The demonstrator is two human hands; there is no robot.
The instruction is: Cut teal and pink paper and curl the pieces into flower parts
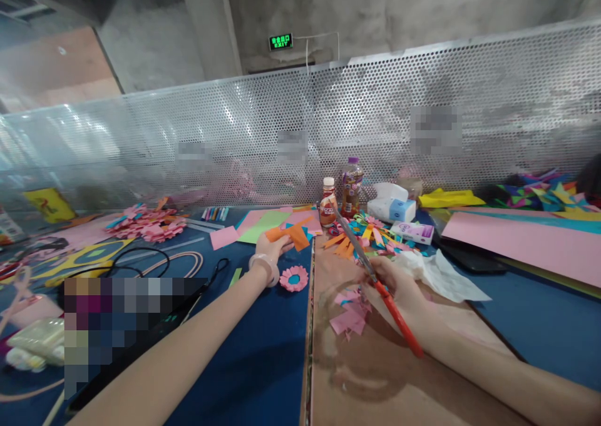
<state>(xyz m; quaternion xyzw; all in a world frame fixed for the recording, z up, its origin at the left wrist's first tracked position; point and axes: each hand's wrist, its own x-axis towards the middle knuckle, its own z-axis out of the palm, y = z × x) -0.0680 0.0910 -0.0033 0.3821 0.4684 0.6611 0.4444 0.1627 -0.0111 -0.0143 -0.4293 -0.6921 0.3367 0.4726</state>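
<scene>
My left hand (271, 246), with a band round its wrist, grips a piece of orange paper (297, 236) above the colored sheets. My right hand (399, 291) is wrapped round a pair of scissors (390, 313) with red handles, their blades pointing up and away to the left. Below the left hand, a pink paper flower (293, 279) with a blue center lies on the blue surface. Pink paper scraps (348, 316) lie on the brown board beside my right hand. Green and pink sheets (263, 226) rest behind the left hand.
Two bottles, one with a purple cap (352, 188), stand at the back near a tissue pack (390, 206). Cut paper strips (370, 232) are heaped before them. Pink flowers (150, 223) pile up at left. A perforated metal partition (211, 138) runs behind.
</scene>
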